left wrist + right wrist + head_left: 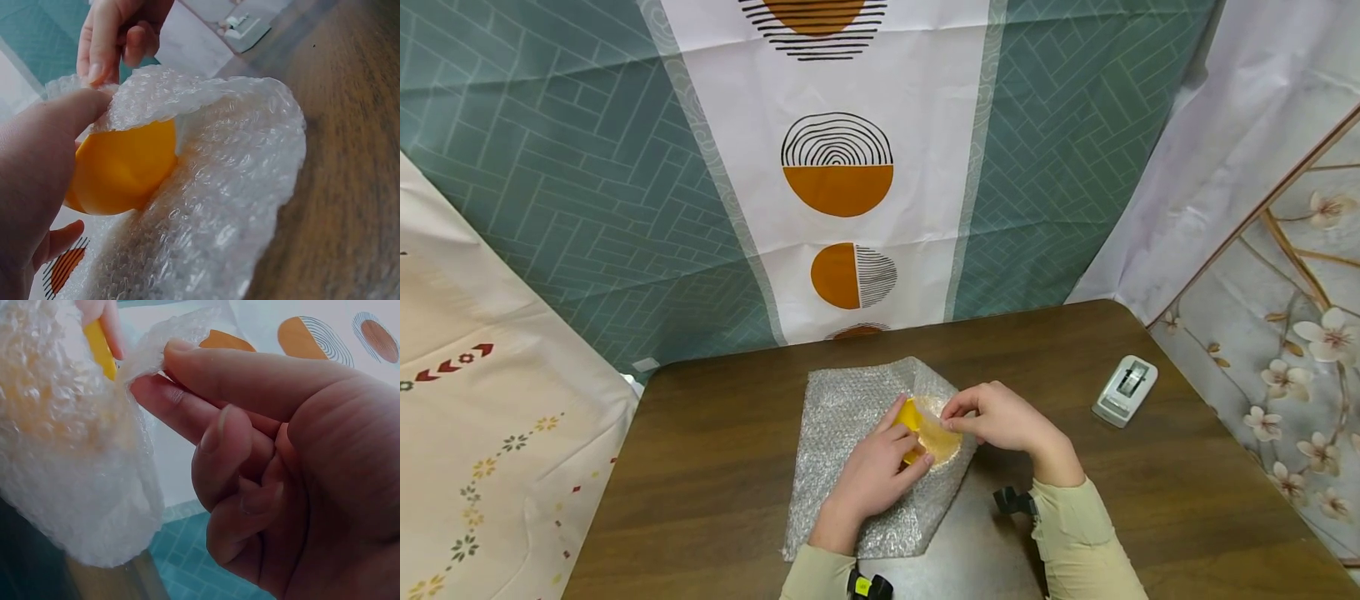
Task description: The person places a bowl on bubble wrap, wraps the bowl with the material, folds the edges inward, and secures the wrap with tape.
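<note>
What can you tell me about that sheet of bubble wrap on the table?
The bubble wrap is a clear, silvery sheet covered in small air pockets. It lies spread on the dark wooden table, its far right corner lifted and folded over a smooth yellow-orange object, which it covers only in part. The left hand holds that object against the sheet, while the right hand pinches the folded edge between thumb and forefinger. The rest lies flat, slightly crinkled, under the left forearm.

A makeshift recording booth: patterned curtains and printed sheets hang as backdrops around a brown wooden bench.
</note>
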The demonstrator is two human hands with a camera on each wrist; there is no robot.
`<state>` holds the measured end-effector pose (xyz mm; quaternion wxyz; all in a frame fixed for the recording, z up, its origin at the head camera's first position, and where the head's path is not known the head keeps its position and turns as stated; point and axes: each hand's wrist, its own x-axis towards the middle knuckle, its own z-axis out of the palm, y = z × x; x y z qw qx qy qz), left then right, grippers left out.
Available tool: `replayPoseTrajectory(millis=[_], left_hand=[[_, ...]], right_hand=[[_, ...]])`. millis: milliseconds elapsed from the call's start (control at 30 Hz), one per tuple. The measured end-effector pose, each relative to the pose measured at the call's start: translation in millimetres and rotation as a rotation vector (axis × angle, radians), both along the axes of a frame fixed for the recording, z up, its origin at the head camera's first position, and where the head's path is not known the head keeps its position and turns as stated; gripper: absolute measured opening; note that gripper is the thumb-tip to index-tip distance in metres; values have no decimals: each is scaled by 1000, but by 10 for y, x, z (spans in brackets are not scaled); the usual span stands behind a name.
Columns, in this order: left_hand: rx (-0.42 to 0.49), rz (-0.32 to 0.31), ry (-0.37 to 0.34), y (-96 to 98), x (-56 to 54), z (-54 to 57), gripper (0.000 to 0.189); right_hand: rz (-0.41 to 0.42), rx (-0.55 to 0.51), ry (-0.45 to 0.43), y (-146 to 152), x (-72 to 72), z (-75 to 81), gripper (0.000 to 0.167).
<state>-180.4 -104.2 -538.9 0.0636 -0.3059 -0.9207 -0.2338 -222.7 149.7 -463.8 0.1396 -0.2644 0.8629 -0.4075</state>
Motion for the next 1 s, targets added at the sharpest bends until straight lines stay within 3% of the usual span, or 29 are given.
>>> replayPoseTrajectory(millis=[400,600,767,1000], left_hand=[[55,-21,-33,-35,-34,-14,44],[144,32,-58,-51,-13,-37,44],[202,89,-85,-45,-7,-51,61],[225,116,-116,-59,10,-71,77]], right_hand=[[9,68,-14,-79,0,-40,7],[6,78,-16,-93,11,-58,6],[17,114,58,-109,5,-76,5],[28,228,176,-256,76,-93,4]])
